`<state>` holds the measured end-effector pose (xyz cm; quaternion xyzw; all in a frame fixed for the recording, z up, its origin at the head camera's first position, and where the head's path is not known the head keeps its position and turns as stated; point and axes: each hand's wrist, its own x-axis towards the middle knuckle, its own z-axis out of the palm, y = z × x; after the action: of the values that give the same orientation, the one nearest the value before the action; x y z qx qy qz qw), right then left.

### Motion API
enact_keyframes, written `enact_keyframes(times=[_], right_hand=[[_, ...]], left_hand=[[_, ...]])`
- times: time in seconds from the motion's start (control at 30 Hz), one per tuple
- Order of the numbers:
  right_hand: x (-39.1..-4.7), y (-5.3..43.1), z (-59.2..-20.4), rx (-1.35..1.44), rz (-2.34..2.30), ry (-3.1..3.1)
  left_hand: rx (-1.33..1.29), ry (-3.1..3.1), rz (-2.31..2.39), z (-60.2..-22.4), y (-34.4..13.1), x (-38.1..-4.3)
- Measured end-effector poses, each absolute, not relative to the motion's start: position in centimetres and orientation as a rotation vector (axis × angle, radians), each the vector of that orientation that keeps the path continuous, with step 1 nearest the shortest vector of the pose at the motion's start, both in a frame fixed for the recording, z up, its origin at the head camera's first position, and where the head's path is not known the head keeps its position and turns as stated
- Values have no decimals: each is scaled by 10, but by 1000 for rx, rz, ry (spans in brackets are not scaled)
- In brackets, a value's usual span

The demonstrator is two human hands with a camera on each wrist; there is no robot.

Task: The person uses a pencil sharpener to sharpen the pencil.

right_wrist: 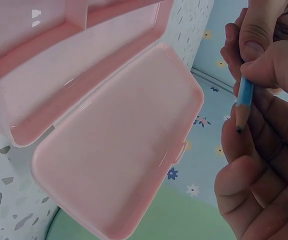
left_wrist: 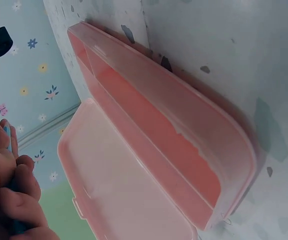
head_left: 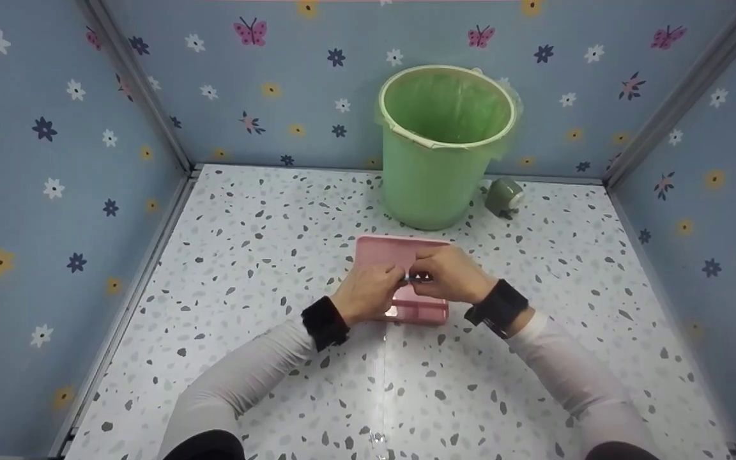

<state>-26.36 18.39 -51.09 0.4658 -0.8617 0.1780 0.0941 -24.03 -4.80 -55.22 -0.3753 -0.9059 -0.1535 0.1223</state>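
Note:
A short blue pencil [right_wrist: 245, 92] with a sharpened dark tip is held between both hands over a pink pencil case. My left hand [head_left: 368, 291] grips its upper part with curled fingers. The right hand [head_left: 451, 275] pinches it too, its thumb [right_wrist: 264, 65] lying against the blue shaft and the other fingers curled behind the tip. Below them the pink pencil case [left_wrist: 134, 100] lies on the table with its lid [right_wrist: 119, 140] folded back. Divider walls split the tray into compartments. In the head view the hands hide most of the pencil and part of the case.
Behind the case stands a green bin [head_left: 432, 185] with a liner bag over its rim. A small dark green cup-like object [head_left: 502, 197] lies to its right. Flower-patterned panels [head_left: 291, 83] border the speckled white table [head_left: 266, 236] at the back and both sides.

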Motion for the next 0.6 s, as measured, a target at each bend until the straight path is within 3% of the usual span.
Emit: enact_keyframes(times=[0.6], right_hand=[[-274, 220, -501, 1190, 805, -2517]], left_hand=[[-1022, -2714, -612, -544, -60, -244]])
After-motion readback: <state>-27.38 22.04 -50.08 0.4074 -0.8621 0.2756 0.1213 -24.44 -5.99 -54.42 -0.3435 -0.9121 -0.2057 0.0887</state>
